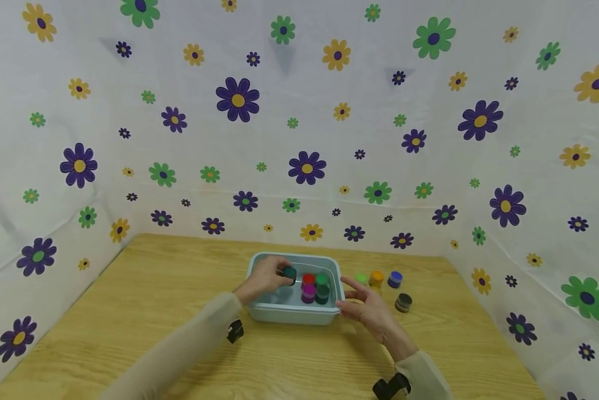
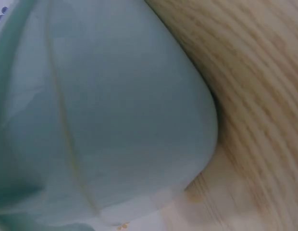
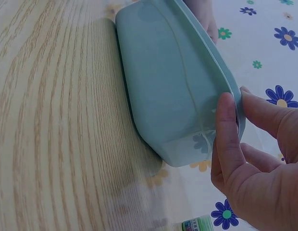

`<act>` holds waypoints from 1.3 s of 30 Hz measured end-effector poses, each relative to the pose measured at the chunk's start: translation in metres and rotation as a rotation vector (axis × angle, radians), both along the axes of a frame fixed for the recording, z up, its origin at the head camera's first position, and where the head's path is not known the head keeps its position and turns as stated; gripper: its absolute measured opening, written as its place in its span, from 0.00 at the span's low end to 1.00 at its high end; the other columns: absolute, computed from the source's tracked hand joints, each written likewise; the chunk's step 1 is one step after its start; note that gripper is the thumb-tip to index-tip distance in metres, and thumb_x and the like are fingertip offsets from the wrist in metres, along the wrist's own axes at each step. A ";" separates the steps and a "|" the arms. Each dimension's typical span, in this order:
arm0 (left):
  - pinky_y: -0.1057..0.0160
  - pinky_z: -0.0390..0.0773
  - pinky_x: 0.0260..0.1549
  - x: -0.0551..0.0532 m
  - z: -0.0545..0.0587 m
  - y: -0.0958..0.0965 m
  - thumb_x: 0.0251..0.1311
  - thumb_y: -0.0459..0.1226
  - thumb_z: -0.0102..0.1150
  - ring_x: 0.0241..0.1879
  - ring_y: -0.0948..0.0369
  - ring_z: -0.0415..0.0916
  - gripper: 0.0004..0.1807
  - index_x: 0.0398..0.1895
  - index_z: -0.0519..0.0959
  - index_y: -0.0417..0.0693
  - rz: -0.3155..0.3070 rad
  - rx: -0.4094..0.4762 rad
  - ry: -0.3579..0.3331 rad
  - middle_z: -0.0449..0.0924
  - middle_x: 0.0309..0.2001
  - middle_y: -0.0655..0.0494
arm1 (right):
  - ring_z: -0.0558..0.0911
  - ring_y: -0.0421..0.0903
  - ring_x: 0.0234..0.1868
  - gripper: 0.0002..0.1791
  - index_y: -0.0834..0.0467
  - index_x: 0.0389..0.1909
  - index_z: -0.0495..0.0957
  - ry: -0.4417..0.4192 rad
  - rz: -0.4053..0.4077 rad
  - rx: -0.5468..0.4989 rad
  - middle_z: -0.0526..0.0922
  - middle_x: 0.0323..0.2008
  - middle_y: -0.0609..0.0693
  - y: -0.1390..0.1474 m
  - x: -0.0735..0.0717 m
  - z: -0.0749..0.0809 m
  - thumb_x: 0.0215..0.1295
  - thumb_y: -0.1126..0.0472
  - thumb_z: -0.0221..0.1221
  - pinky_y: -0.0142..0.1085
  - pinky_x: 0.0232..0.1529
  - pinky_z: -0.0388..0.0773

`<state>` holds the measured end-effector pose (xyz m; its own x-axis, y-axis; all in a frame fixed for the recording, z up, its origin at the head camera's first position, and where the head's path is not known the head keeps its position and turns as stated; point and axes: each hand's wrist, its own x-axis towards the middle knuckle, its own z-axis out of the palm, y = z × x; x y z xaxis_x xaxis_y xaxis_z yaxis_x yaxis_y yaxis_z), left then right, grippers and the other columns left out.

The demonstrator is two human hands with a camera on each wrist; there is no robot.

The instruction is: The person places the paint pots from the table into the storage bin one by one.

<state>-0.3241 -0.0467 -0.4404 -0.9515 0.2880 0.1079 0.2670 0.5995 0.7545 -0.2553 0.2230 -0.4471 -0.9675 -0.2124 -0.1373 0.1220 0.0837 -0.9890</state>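
A light blue-green plastic tub stands on the wooden table. My left hand reaches over its left part and pinches a small dark teal paint jar inside the rim. Grouped in the right half of the tub are a red jar, a green jar, a magenta jar and a dark green jar. At the right end, my right hand grips the rim, with fingers against the outer wall in the right wrist view. The left wrist view is filled mostly by the tub's outside.
Right of the tub, behind my right hand, stand a light green jar, an orange-lidded jar and a blue jar. A black-lidded jar is nearer me. A flower-patterned sheet surrounds the table's back and sides.
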 end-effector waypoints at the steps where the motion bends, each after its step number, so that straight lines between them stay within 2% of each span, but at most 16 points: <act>1: 0.56 0.82 0.46 -0.001 0.000 0.000 0.57 0.33 0.68 0.46 0.53 0.81 0.18 0.51 0.80 0.40 -0.005 -0.011 0.004 0.83 0.46 0.47 | 0.82 0.44 0.39 0.40 0.55 0.74 0.59 -0.001 -0.001 -0.001 0.67 0.59 0.68 0.000 0.000 0.000 0.62 0.64 0.65 0.43 0.52 0.83; 5: 0.54 0.82 0.46 -0.004 0.000 0.001 0.56 0.33 0.69 0.46 0.53 0.80 0.18 0.51 0.80 0.40 -0.023 -0.031 -0.002 0.83 0.45 0.46 | 0.82 0.45 0.39 0.40 0.55 0.74 0.60 -0.007 -0.007 -0.001 0.68 0.59 0.68 -0.001 -0.001 0.002 0.62 0.64 0.66 0.44 0.52 0.82; 9: 0.55 0.81 0.46 -0.009 -0.002 0.002 0.53 0.32 0.70 0.44 0.55 0.79 0.18 0.48 0.81 0.41 -0.048 -0.049 -0.040 0.84 0.44 0.48 | 0.82 0.45 0.39 0.40 0.54 0.73 0.61 -0.017 -0.018 0.005 0.68 0.58 0.67 -0.002 -0.001 0.002 0.61 0.64 0.66 0.41 0.50 0.83; 16: 0.53 0.80 0.52 -0.015 -0.006 0.006 0.52 0.32 0.71 0.49 0.53 0.78 0.19 0.49 0.81 0.42 -0.073 -0.140 -0.092 0.83 0.47 0.48 | 0.82 0.45 0.39 0.40 0.54 0.74 0.61 -0.009 -0.018 0.007 0.68 0.58 0.67 -0.001 0.001 0.001 0.62 0.65 0.65 0.41 0.50 0.83; 20: 0.59 0.84 0.40 -0.016 -0.008 0.007 0.52 0.31 0.71 0.47 0.54 0.78 0.19 0.49 0.81 0.41 -0.071 -0.144 -0.122 0.83 0.47 0.46 | 0.82 0.45 0.39 0.40 0.55 0.74 0.60 -0.009 -0.009 0.005 0.68 0.58 0.67 0.000 0.002 0.001 0.62 0.65 0.65 0.41 0.50 0.83; 23: 0.63 0.83 0.29 -0.018 -0.010 0.007 0.51 0.29 0.70 0.39 0.56 0.80 0.19 0.49 0.81 0.40 -0.071 -0.112 -0.145 0.83 0.45 0.45 | 0.82 0.45 0.39 0.40 0.56 0.74 0.59 -0.001 -0.004 -0.004 0.68 0.58 0.68 0.000 0.001 0.001 0.62 0.65 0.65 0.39 0.48 0.84; 26: 0.66 0.83 0.25 -0.019 -0.011 0.007 0.51 0.27 0.69 0.31 0.59 0.80 0.19 0.48 0.80 0.38 -0.073 -0.085 -0.162 0.82 0.43 0.44 | 0.82 0.45 0.39 0.41 0.56 0.74 0.60 0.003 -0.007 -0.002 0.68 0.58 0.68 0.000 0.001 0.001 0.61 0.65 0.66 0.38 0.47 0.84; 30: 0.66 0.84 0.27 -0.019 -0.011 0.007 0.51 0.27 0.69 0.30 0.60 0.80 0.19 0.49 0.80 0.37 -0.069 -0.065 -0.179 0.82 0.42 0.45 | 0.82 0.46 0.39 0.41 0.55 0.74 0.60 0.001 -0.009 0.007 0.68 0.59 0.68 0.000 0.001 -0.001 0.61 0.64 0.66 0.39 0.48 0.84; 39: 0.63 0.83 0.36 -0.019 -0.009 0.008 0.52 0.27 0.68 0.38 0.57 0.79 0.20 0.51 0.79 0.37 -0.040 -0.089 -0.167 0.82 0.43 0.46 | 0.82 0.45 0.39 0.41 0.54 0.74 0.60 -0.001 -0.014 0.011 0.67 0.60 0.68 -0.002 0.001 -0.001 0.61 0.64 0.66 0.41 0.49 0.84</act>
<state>-0.3426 -0.0383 -0.4494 -0.9416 0.3276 -0.0777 0.1678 0.6569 0.7351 -0.2546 0.2213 -0.4481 -0.9702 -0.1971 -0.1410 0.1247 0.0928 -0.9878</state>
